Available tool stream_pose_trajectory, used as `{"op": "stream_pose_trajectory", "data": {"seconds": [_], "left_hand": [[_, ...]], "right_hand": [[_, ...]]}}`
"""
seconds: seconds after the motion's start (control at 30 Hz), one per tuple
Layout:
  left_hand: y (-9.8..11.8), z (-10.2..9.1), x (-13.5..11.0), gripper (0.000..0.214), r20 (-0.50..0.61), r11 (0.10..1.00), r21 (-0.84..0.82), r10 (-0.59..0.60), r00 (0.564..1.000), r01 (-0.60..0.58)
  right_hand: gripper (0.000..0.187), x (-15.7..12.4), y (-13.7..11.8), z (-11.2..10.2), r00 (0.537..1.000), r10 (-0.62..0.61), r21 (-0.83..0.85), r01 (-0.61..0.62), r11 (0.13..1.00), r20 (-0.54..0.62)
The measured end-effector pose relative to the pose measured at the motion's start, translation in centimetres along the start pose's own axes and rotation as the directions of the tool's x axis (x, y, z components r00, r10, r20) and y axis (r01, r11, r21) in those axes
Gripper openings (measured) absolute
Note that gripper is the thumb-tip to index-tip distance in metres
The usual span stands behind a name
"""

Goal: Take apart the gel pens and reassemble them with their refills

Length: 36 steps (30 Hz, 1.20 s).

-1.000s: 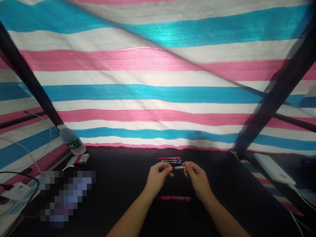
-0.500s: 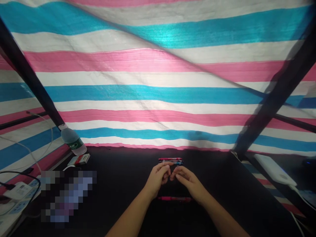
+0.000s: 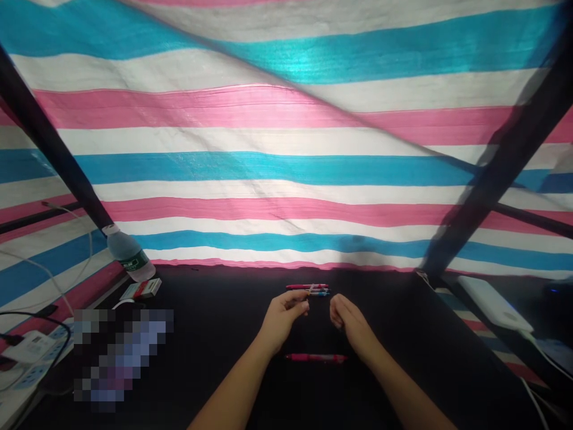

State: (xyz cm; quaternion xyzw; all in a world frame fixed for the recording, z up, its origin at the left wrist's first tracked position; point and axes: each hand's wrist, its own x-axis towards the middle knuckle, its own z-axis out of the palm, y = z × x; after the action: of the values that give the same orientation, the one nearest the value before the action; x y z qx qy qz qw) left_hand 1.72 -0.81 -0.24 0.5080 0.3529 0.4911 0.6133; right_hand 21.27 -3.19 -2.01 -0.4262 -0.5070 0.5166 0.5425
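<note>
My left hand (image 3: 283,316) is closed in a pinch, thumb against forefinger, above the black tabletop. A small pale, yellowish thin piece (image 3: 312,289) shows at its fingertips; its kind is too small to make out. Apart from it, to the right, my right hand (image 3: 351,325) is closed with fingers curled in, and whatever they hold is hidden. Just beyond the hands lie a red pen (image 3: 298,286) and a blue-and-white pen (image 3: 321,293), partly covered by the left fingers. Nearer to me, a pink pen (image 3: 316,358) lies crosswise below both hands.
At the back left stands a tilted water bottle (image 3: 131,254) beside a small box (image 3: 144,289). A power strip (image 3: 38,364) with cables runs along the left edge. A white power bank (image 3: 495,303) lies at the right. Striped sheeting (image 3: 268,167) hangs behind the table.
My hands have come apart: the right hand has moved right and its fingers have curled tighter. A small pale piece now shows at the left fingertips. The view has shifted slightly.
</note>
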Motion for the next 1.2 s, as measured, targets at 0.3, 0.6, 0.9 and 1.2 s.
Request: {"op": "stream_pose_trajectory", "data": {"seconds": [0.3,0.6,0.9,1.2], "left_hand": [[0.8,-0.5,-0.5,0.013,0.106,0.828,0.47,0.29,0.951,-0.305],[1.2,0.4,-1.3,0.022,0.027,0.82,0.486,0.331,0.943,-0.302],[1.0,0.9,-1.0,0.021,0.014,0.962,0.192,0.195,0.981,-0.194],[1.5,1.0,-1.4,0.012,0.113,0.957,0.143,0.237,0.965,-0.251]], "right_hand": [[0.039,-1.2,-1.3,0.1,0.924,-0.382,-0.483,0.327,0.812,-0.017],[0.015,-0.9,-1.7,-0.1,0.88,-0.37,-0.572,0.475,0.668,0.298],[0.027,-1.7,-1.6,1.1,0.914,-0.175,-0.659,0.386,0.646,0.365],[0.028,-1.6,-0.8,1.0,0.914,-0.182,-0.636,0.385,0.668,0.362]]}}
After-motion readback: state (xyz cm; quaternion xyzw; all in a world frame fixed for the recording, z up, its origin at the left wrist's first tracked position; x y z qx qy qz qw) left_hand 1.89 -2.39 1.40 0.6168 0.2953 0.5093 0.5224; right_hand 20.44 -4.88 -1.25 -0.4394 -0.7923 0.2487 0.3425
